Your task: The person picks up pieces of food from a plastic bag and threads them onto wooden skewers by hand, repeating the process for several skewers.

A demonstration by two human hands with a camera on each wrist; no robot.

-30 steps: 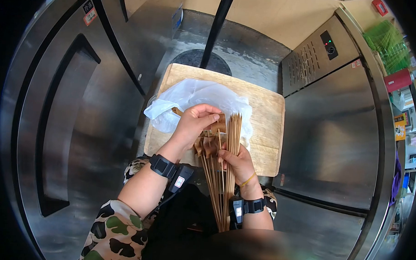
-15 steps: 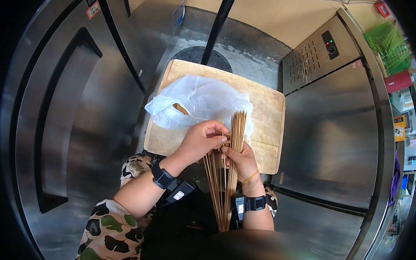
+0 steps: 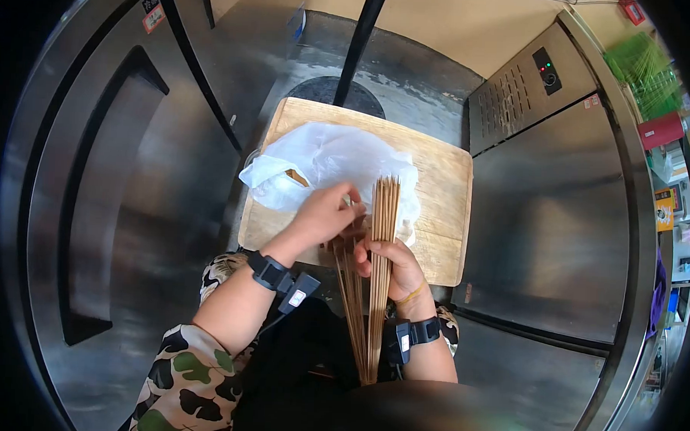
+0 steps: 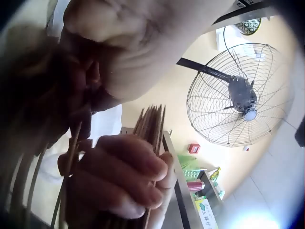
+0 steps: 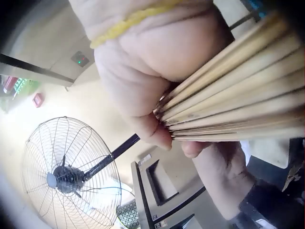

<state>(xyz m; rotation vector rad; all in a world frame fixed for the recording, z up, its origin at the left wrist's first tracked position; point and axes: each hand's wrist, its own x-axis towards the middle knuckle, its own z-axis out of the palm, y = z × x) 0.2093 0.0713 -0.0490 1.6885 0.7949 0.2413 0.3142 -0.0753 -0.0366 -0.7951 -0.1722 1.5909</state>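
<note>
My right hand (image 3: pixel 400 267) grips an upright bundle of bamboo skewers (image 3: pixel 385 209), pointed ends up, thumb across the front. Left of the bundle, several more skewers (image 3: pixel 348 292) fan slightly apart, with brown flat pieces (image 3: pixel 352 229) threaded near their tops. My left hand (image 3: pixel 322 215) is at these pieces, its fingers bent and partly hidden; I cannot tell whether it pinches one. In the left wrist view that hand is dark and close, above the curled right fingers (image 4: pixel 124 176). A white plastic bag (image 3: pixel 340 151) lies behind, more brown stuff (image 3: pixel 297 177) showing through its opening.
The bag lies on a wooden board (image 3: pixel 441 196). Steel cabinets stand close on the left (image 3: pixel 140 208) and right (image 3: pixel 542 237). A black pole (image 3: pixel 358 52) rises behind the board; the wrist views show a wire-caged fan (image 4: pixel 240 95). Shelves with goods (image 3: pixel 668 204) are at far right.
A brown piece in my left hand went down onto a skewer beside the bundle. Since then the left hand has shifted slightly up and left, and the right hand's bundle slightly left.
</note>
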